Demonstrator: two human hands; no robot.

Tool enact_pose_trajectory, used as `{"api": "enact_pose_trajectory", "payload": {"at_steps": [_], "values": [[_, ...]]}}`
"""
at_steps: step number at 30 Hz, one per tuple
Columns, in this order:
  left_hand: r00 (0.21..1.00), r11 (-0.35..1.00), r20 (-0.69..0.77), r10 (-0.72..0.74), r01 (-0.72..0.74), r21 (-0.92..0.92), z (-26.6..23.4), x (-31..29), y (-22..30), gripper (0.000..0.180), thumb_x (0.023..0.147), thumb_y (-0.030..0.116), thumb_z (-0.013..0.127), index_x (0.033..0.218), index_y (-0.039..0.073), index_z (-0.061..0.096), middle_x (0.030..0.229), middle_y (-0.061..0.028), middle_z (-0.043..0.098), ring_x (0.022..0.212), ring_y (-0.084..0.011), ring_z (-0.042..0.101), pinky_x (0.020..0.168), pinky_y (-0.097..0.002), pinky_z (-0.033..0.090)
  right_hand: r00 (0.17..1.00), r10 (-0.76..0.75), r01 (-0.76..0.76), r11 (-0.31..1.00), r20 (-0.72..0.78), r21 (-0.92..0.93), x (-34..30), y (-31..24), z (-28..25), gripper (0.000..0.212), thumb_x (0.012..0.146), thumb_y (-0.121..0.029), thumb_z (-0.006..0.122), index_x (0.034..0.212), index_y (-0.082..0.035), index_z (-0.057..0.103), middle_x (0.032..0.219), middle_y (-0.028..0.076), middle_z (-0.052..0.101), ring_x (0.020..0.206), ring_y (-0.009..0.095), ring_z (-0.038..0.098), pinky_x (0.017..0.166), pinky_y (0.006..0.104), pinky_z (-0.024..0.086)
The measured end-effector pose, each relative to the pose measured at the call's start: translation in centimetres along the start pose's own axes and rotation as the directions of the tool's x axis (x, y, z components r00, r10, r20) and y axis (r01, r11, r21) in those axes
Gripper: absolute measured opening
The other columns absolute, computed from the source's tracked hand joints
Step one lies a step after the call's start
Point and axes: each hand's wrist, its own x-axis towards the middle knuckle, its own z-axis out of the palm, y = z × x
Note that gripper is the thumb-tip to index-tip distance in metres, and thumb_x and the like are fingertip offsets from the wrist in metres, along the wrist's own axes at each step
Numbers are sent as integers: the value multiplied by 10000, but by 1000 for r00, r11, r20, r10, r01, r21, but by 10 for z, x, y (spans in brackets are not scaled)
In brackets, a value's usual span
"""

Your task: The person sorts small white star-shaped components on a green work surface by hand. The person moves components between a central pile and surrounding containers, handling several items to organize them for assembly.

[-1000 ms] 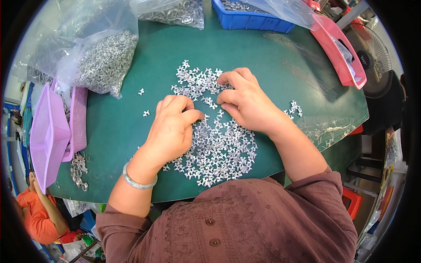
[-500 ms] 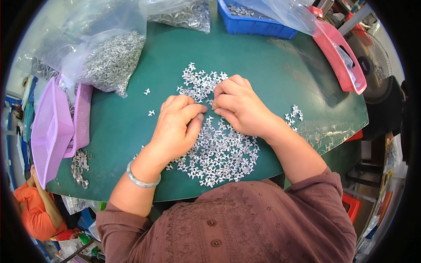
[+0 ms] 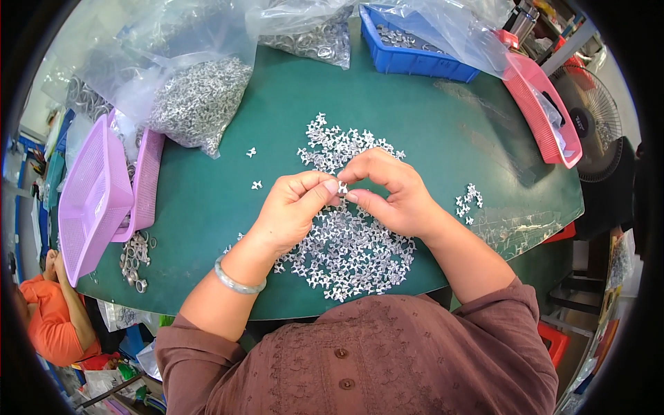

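My left hand [image 3: 292, 209] and my right hand [image 3: 393, 192] meet fingertip to fingertip over the middle of the table. Between their thumbs and forefingers is one small silver metal piece [image 3: 342, 187], branched in outline like the rest. Just below the hands lies a broad heap of such pieces [image 3: 356, 256]; a smaller heap [image 3: 337, 144] lies beyond them, partly covered by my right hand. A pale bangle [image 3: 238, 279] circles my left wrist.
On the green table [image 3: 200, 228], a clear bag of small metal pieces [image 3: 200, 104] stands at far left, beside purple baskets [image 3: 93, 200]. A blue bin [image 3: 418, 63] and pink basket [image 3: 536, 104] sit at the far side. A small cluster [image 3: 469, 200] lies right.
My hands have drawn together from the edge of the far heap, and a small metal piece now shows between the fingertips. The whole view has shifted slightly.
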Motion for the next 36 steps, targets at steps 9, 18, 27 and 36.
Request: {"api": "enact_pose_trajectory", "payload": {"at_steps": [9, 18, 27, 36], "values": [[999, 1000, -34, 25, -25, 16, 2, 1, -1, 191, 996, 155, 611, 971, 3, 723, 869, -15, 685, 818, -74, 598, 785, -235, 474, 1000, -14, 14, 998, 4, -56, -2, 8, 0, 193, 820, -21, 719, 1004, -37, 663, 933, 101, 665, 901, 281, 637, 819, 385, 497], [998, 998, -68, -17, 21, 58, 0, 0, -1, 189, 986, 144, 611, 951, -2, 727, 834, -24, 694, 783, -76, 604, 758, -227, 472, 1000, -31, 31, 996, 5, -85, -2, 7, 1, 195, 817, -30, 721, 1004, -34, 663, 950, 96, 666, 905, 289, 638, 805, 386, 502], [998, 997, -69, -5, 11, 75, 2, 0, 2, 211, 986, 136, 588, 929, -12, 727, 821, -27, 688, 776, -75, 598, 739, -229, 468, 1000, -22, 23, 995, 12, -94, -3, 8, 1, 196, 811, -34, 722, 1000, -42, 668, 958, 88, 666, 924, 295, 630, 819, 392, 500], [997, 986, -77, 25, -12, 165, 2, 1, 3, 218, 980, 120, 585, 893, -28, 720, 841, -21, 677, 788, -76, 594, 747, -249, 473, 1000, -2, 4, 996, 23, -92, -4, 8, 0, 195, 812, -24, 710, 1003, -49, 677, 978, 88, 659, 938, 299, 624, 836, 398, 497]]}}
